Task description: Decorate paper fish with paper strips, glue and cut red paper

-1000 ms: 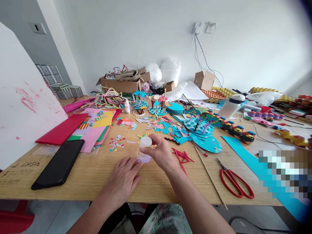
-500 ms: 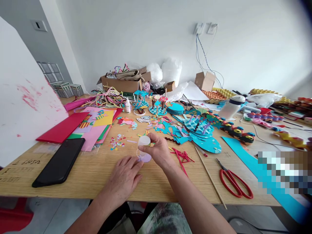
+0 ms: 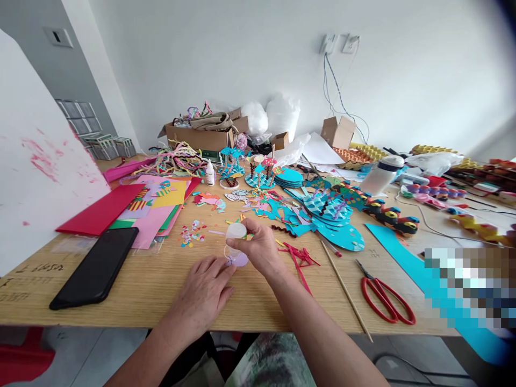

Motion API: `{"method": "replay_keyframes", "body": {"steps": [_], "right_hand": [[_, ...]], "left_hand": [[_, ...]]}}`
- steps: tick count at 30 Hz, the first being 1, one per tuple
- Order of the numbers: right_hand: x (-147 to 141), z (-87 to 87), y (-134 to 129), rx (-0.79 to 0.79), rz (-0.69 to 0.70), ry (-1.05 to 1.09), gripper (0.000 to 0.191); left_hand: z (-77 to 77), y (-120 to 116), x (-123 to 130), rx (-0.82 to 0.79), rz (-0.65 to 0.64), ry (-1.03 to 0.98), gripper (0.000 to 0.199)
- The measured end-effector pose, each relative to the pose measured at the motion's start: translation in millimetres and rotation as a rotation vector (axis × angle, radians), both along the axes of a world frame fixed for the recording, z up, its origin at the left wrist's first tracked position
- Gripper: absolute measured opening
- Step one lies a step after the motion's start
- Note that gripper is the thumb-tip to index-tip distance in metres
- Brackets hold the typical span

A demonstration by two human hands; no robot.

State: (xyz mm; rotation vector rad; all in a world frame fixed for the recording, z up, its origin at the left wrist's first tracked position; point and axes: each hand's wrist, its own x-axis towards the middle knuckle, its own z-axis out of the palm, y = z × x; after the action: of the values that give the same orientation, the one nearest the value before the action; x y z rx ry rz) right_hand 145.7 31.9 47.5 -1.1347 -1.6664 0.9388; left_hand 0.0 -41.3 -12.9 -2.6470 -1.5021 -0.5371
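My right hand (image 3: pixel 260 248) is closed, thumb and fingers pinching a whitish translucent bottle-like thing (image 3: pixel 236 231), its round end facing up. Right below it lies a small purple paper piece (image 3: pixel 242 260) on the table. My left hand (image 3: pixel 206 285) rests flat on the wood, fingers stretched out, with the fingertips at the left edge of the purple paper. A pale thin loop shows between the hands; what it belongs to, I cannot make out. Small coloured paper bits (image 3: pixel 192 234) lie to the left, and red paper strips (image 3: pixel 300 257) to the right.
A black phone (image 3: pixel 94 269) and coloured paper sheets (image 3: pixel 161 215) lie on the left. Red-handled scissors (image 3: pixel 387 298) and a wooden stick (image 3: pixel 346 290) are on the right. Blue paper discs (image 3: pixel 342 234), a white glue bottle (image 3: pixel 210 174) and a cardboard box (image 3: pixel 199 137) stand farther back.
The whole view has shifted slightly. My right hand keeps its hold on the whitish thing above the purple paper, and my left hand stays flat.
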Motion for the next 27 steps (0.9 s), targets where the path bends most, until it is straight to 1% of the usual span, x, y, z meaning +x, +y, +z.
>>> {"method": "replay_keyframes", "body": {"steps": [8, 13, 16, 22, 27], "right_hand": [[4, -0.8, -4, 0.006, 0.014, 0.011, 0.021], [10, -1.9, -3, 0.001, -0.003, 0.07, 0.021], [8, -2.5, -2, 0.005, 0.013, 0.075, 0.02], [6, -2.5, -6, -0.021, 0.06, 0.0, 0.02], [10, 3.1, -14, 0.016, 0.097, -0.147, 0.021]], "left_hand": [[3.5, -1, 2, -0.046, 0.02, 0.009, 0.039], [5.1, -2, 3, -0.03, 0.03, 0.015, 0.037], [5.4, -2, 4, -0.024, 0.024, 0.013, 0.036], [4.9, -3, 3, -0.022, 0.03, 0.017, 0.037], [3.6, -2, 2, -0.027, 0.031, 0.012, 0.036]]}}
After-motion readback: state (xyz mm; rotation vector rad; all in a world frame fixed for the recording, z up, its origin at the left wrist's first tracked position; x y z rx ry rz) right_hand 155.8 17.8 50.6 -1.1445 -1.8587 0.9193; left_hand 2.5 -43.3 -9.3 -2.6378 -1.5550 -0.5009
